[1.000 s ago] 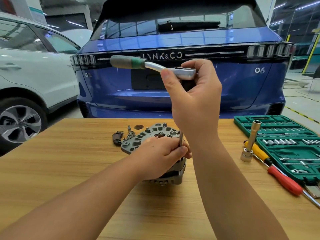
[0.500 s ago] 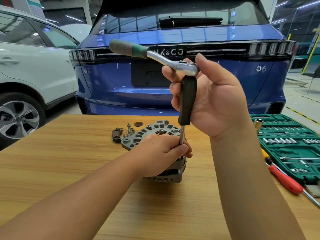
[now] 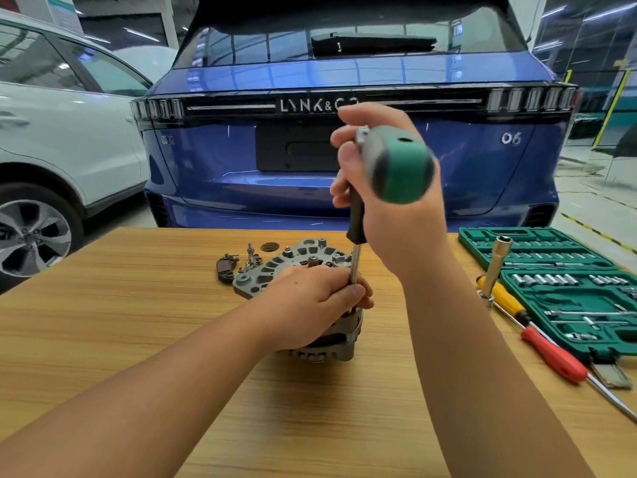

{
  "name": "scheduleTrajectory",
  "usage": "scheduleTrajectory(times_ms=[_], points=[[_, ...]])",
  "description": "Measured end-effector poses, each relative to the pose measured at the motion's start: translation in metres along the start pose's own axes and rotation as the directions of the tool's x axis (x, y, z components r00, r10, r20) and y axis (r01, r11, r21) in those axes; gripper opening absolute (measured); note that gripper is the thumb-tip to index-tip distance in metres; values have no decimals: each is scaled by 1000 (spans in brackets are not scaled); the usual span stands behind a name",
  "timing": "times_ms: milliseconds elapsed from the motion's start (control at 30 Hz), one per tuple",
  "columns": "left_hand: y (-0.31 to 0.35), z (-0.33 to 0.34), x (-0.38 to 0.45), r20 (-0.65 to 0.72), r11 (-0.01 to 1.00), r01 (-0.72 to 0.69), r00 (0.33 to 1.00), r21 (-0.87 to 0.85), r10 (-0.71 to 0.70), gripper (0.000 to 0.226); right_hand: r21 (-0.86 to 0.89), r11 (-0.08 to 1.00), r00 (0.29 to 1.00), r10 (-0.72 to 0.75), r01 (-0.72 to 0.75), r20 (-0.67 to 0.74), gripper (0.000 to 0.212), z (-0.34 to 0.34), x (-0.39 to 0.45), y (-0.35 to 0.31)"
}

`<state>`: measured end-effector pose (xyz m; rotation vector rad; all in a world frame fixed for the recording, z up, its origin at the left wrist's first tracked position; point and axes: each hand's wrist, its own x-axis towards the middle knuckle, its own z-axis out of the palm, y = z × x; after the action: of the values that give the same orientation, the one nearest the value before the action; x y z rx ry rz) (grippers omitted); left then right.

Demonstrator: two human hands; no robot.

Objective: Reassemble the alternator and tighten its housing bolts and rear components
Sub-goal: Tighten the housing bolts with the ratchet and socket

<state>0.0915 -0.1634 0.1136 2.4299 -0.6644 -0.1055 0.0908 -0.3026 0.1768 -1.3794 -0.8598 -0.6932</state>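
Inspector: Alternator [image 3: 320, 339] stands on the wooden table [image 3: 138, 322], rear end up, just left of the table's middle; left hand [image 3: 310, 305] lies over its top, fingers curled about the housing and the lower end of the driver shaft [image 3: 354, 270]; right hand [image 3: 389, 201] is closed round the black grip of that shaft where the ratchet [image 3: 400, 163] sits on top, the green handle pointing at the camera.

Clerk: Step in hand?

Inspector: Tightening a housing bolt at the right-hand edge, by my judgement; the bolt head itself is hidden under the left fingers, so how far seated I cannot tell.

Clerk: Rear components?

Inspector: Not yet fitted, it appears; small loose parts [image 3: 241, 262] lie just beyond the alternator; socket set [image 3: 558, 281] lies open well to the right, screwdrivers [image 3: 548, 350] beside it.

Clerk: Next move?

Inspector: Shaft kept upright over the bolt while the handle swings; left hand steadying the body against turning; a tilt risks the socket slipping off.
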Motion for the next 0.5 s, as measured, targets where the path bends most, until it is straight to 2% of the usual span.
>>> scheduleTrajectory(times_ms=[133,233,300,333,433,467,500], points=[[0,1,-1,-14,1000,3,1000,-25,-3,21,320,932,975,115,-172,190,39,-5,1,-4],[2,1,-1,-30,999,7,1000,-36,-8,21,381,887,964,214,-261,161,28,-4,2,-8],[5,2,-1,-27,1000,8,1000,25,-7,24,293,924,969,242,-245,46,15,0,0,-10],[7,3,0,-20,998,8,1000,59,-7,26,189,957,971,233,-221,-46,20,4,-1,-9],[8,4,1,-32,993,-13,999,114,17,31,-137,983,942,73,-123,-327,28,12,0,-7],[7,5,2,-39,993,-22,999,119,27,31,-178,974,925,66,-142,-375,26,12,3,-6],[6,5,2,-39,992,-28,999,120,33,29,-136,969,909,137,-204,-393,23,9,6,-6]])
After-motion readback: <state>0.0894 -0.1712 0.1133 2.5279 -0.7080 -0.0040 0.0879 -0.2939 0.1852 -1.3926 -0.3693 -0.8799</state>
